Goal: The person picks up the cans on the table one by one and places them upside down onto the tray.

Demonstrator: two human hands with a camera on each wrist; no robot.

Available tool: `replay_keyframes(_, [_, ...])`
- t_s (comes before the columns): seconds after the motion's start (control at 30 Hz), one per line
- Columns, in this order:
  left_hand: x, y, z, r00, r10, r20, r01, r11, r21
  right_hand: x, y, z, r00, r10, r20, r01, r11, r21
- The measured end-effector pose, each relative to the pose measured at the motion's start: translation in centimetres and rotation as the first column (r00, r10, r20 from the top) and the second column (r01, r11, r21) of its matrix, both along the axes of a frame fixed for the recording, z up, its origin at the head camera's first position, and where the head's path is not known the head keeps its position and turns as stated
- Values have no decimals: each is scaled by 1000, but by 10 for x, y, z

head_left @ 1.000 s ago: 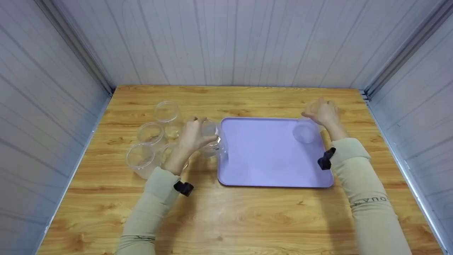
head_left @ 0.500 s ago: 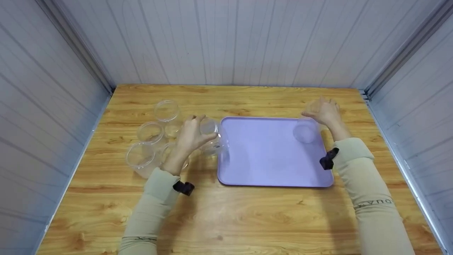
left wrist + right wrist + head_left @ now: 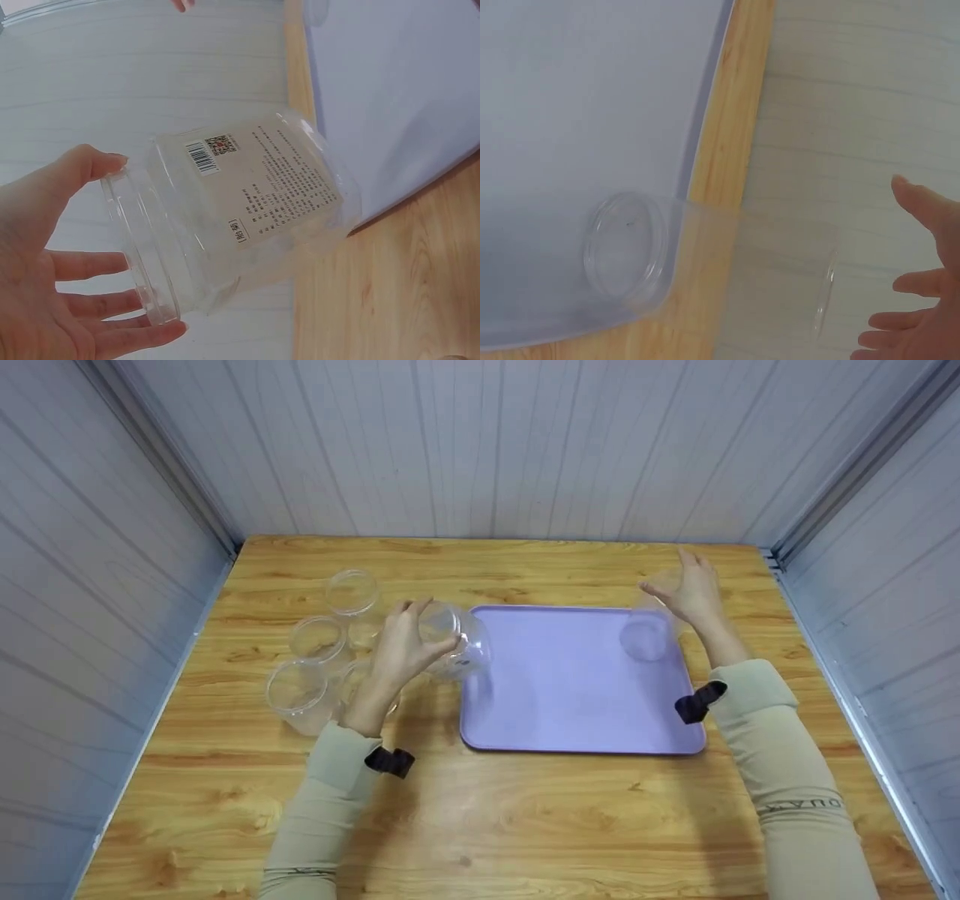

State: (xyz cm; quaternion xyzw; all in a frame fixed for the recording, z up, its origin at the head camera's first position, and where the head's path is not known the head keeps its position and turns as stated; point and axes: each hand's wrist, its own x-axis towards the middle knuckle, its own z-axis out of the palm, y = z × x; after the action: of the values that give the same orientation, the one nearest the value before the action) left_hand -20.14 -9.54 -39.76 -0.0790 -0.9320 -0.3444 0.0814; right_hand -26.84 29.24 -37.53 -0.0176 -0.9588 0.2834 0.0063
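My left hand point(image 3: 397, 651) grips a clear plastic jar point(image 3: 472, 643) by its rim, thumb on one side and fingers on the other. The jar is tilted over the left edge of the lilac tray point(image 3: 566, 690). In the left wrist view a printed label point(image 3: 262, 176) with a barcode shows on its side. At the tray's far right corner stands a clear, tall round container point(image 3: 626, 247). Just above its top, my right hand point(image 3: 694, 594) is spread with straight fingers. In the right wrist view that hand is apart from the container's rim.
Several clear jars stand on the wooden table left of my left hand, among them a front one point(image 3: 296, 690), a middle one point(image 3: 319, 639) and a back one point(image 3: 352, 592). My left forearm partly covers another jar. White panel walls point(image 3: 480, 450) enclose the table's back and sides.
My left hand has raised its jar slightly and brought it a bit right, over the tray's edge. The right hand's fingers have spread and come away from the container, which stays on the tray.
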Motion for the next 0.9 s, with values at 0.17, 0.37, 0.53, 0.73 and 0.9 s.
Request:
replay_keyframes(0.17, [2,-1,-6,998,48,-45,-45,998,52,4,-5,-6,996,-4,-93,-5,995,-97])
replay_keyframes(0.37, [3,1,-10,994,88,-71,-79,990,119,9,-12,-14,983,-23,-183,-33,954,-298])
replay_keyframes(0.53, [4,4,-14,988,102,-116,-78,978,193,16,-21,-17,970,-54,-239,-53,905,-422])
replay_keyframes(0.73, [4,10,-20,981,114,-157,-66,956,286,26,-33,-22,947,-79,-310,-116,819,-562])
replay_keyframes(0.9, [5,14,-25,981,121,-151,-54,921,385,31,-43,-24,959,-51,-280,-149,749,-645])
